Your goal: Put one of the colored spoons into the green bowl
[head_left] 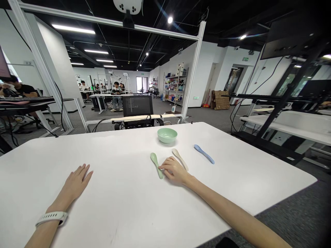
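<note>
Head view: your left hand (74, 182) lies flat open, your right hand (174, 169) half-curled against the light, slick green spoon (156, 164); pinch its handle.

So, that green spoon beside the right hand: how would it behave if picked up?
The green spoon looks like stiff moulded plastic, so it probably won't bend much. Lying flat on the white table, it may be fiddly to lift by its edge. Its smooth surface could feel slightly slippery.

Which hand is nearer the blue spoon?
Right. The right hand is left of the blue spoon, with the beige spoon between them; the left hand is much farther left.
</note>
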`<state>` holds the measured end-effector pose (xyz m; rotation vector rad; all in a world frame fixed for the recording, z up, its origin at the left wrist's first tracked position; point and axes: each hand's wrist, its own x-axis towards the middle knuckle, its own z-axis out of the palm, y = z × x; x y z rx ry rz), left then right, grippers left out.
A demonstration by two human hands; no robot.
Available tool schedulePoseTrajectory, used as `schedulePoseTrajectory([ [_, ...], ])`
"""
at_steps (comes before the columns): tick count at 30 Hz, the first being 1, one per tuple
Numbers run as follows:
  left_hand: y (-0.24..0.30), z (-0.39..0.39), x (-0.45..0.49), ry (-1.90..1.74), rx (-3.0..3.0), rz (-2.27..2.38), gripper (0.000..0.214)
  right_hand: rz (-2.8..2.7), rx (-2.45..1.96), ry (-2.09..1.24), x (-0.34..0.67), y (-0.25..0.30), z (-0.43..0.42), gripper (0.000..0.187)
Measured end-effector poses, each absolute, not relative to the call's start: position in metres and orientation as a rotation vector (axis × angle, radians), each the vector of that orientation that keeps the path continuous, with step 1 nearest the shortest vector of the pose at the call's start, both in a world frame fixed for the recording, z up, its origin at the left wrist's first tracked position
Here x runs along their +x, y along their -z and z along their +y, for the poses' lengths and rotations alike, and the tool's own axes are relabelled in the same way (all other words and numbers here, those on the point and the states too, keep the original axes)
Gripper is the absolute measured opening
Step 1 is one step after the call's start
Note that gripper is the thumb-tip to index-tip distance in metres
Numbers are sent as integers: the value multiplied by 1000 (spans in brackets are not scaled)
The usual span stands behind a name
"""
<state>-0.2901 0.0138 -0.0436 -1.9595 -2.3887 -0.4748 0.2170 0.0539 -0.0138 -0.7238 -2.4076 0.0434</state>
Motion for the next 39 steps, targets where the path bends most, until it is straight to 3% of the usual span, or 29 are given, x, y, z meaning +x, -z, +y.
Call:
schedulePoseTrajectory([
  [7, 46, 14, -291, 487, -1952, -2380, 87, -2246, -900, 120, 258, -1, 82, 38],
  [15, 46, 13, -289, 515, -1936, -2377, 89, -2126, -1449, -23, 330, 14, 118, 51],
  [29, 46, 15, -293, 528, -1942, -2384, 88, -2106, -1498, -160, 340, 41, 136, 44],
  [39, 47, 16, -293, 536, -1933, -2386, 86, -2058, -1553, -107, 326, 13, 116, 41],
])
